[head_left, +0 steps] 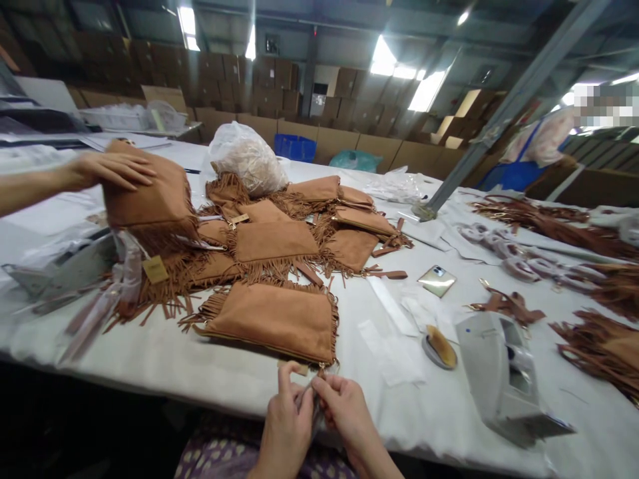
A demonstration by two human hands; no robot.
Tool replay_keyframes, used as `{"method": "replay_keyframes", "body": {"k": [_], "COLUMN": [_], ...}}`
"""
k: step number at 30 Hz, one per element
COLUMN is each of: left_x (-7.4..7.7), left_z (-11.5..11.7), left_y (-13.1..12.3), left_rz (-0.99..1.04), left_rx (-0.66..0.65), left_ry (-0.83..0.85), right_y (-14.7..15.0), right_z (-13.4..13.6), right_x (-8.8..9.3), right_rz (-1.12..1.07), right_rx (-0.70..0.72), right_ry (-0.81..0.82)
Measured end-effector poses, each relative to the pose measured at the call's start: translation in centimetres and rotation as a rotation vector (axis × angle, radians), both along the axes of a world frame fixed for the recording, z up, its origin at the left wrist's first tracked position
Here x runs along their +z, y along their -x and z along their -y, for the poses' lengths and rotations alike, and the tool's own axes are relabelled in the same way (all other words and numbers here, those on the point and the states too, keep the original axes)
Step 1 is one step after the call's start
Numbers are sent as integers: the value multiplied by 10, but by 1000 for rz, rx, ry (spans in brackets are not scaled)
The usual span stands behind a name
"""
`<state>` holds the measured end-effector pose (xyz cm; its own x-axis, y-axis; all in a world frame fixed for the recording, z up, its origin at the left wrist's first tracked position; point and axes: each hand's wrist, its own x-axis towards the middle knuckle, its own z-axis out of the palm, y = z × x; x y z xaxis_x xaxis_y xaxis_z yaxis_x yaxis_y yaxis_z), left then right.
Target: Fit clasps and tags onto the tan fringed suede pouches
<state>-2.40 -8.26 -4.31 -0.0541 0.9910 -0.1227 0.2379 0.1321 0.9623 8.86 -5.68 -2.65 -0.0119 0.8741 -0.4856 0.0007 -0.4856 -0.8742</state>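
My left hand (287, 422) and my right hand (344, 406) meet at the near edge of the white table (200, 372), fingers pinched together on a small thin item I cannot make out. Just beyond them lies a tan suede fringed bag (274, 319), its near corner close to my fingertips. Behind it is a heap of several more fringed bags (269, 233).
A co-worker's hand (107, 169) at the left rests on a tan bag (147, 196). A clear plastic sack (247, 156) stands behind the heap. A phone (437, 280), a grey tag device (502, 376), a brush (439, 346), straps (504, 306) and fringe bundles (599, 342) lie to the right. Another person (542, 143) is at the far right.
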Motion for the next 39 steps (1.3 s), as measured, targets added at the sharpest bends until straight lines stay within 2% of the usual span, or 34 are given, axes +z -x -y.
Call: {"method": "replay_keyframes", "body": {"k": [4,6,8,11,14,16,18,21,24,27,30,32,33,35,39], "left_x": [3,5,8,12,16,17,16,15,16,19,19,17,16,13,11], "left_z": [-4,-9,-15,-22,-25,-25,-26,-24,-17,-8,-2,-1,-1,-4,-7], "left_y": [4,8,15,25,30,30,28,26,23,18,12,8,7,7,12], "left_rz": [-35,-8,96,296,444,486,398,87,-154,-328,-407,-298,-181,166,974], "left_rx": [-100,-136,-183,-327,-418,-399,-320,-202,-186,-200,-169,-132,-123,-131,-172], "left_ry": [-90,-7,150,356,439,454,393,151,-5,-61,-96,-67,-18,173,666], "right_y": [-1,-3,-6,-9,-10,-11,-15,-21,-18,-4,12,19,20,20,9], "right_z": [-1,-1,0,1,2,3,5,11,17,18,16,15,15,14,12], "right_x": [2,-1,-5,-12,-15,-13,-8,2,8,2,-9,-13,-13,-10,1], "right_rz": [9,2,37,117,137,144,177,177,40,-88,-216,-332,-395,-529,-835], "right_rx": [19,48,75,81,100,113,64,-88,-115,-104,-205,-282,-311,-338,-304], "right_ry": [-26,-40,-85,-179,-220,-220,-225,-203,-101,-63,-106,-119,-110,-63,97]}}
